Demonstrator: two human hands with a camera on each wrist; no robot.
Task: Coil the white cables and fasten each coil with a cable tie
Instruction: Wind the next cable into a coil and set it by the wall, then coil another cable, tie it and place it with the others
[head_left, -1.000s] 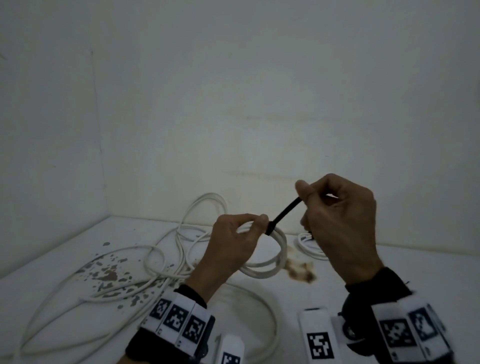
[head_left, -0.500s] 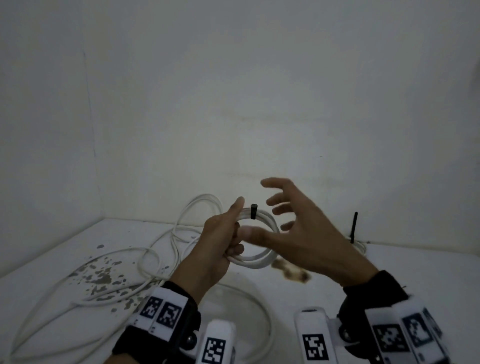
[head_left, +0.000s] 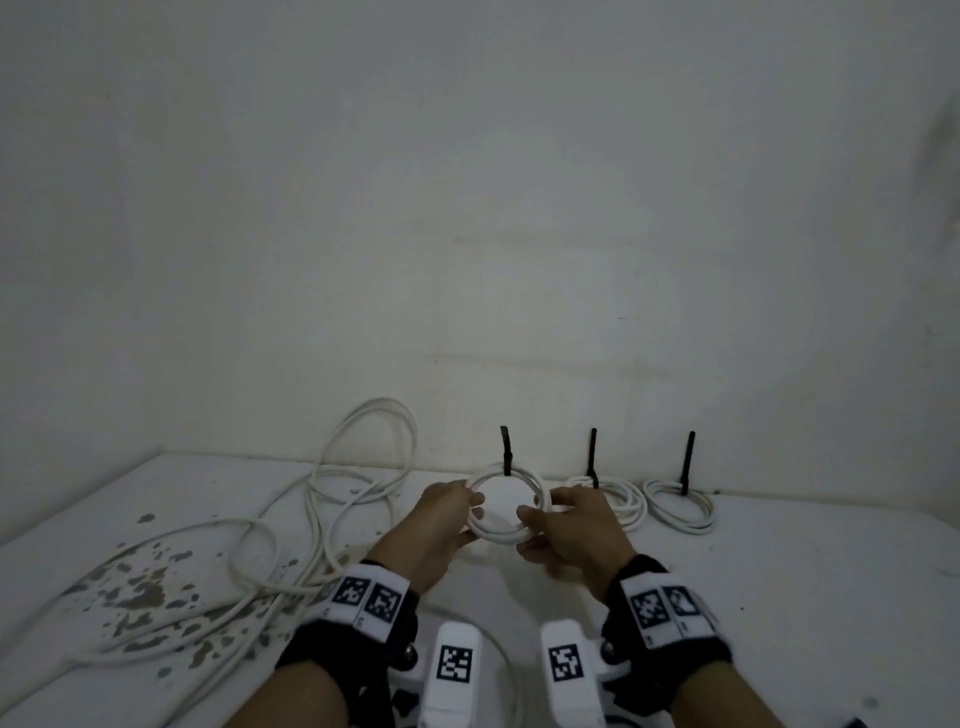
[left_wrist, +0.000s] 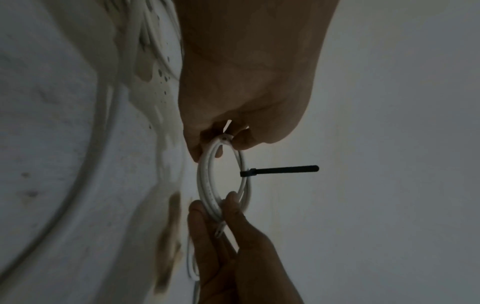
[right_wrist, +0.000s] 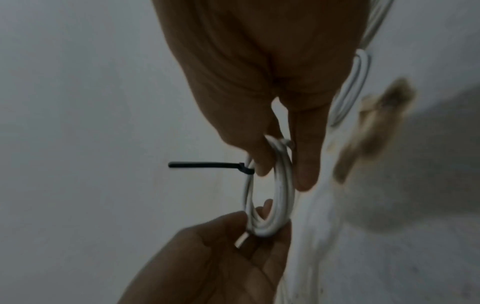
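Observation:
A small white cable coil (head_left: 503, 506) (left_wrist: 221, 185) (right_wrist: 270, 193) sits low over the table near the back wall, held from both sides. My left hand (head_left: 451, 512) (left_wrist: 221, 144) pinches its left edge. On the opposite side my right hand (head_left: 558, 519) (right_wrist: 278, 160) pinches the right edge. A black cable tie (head_left: 505, 451) (left_wrist: 279, 170) (right_wrist: 211, 166) is fastened round the coil's far side, its tail sticking up.
Two tied coils (head_left: 613, 499) (head_left: 678, 504) lie to the right by the wall, each with an upright black tie. Loose white cable (head_left: 332, 509) sprawls over the stained left part of the table (head_left: 779, 597). The wall stands close behind.
The right hand let go of the tie's tail, then took hold of the coil's right side. Both hands moved the coil forward and down toward the table beside the other coils.

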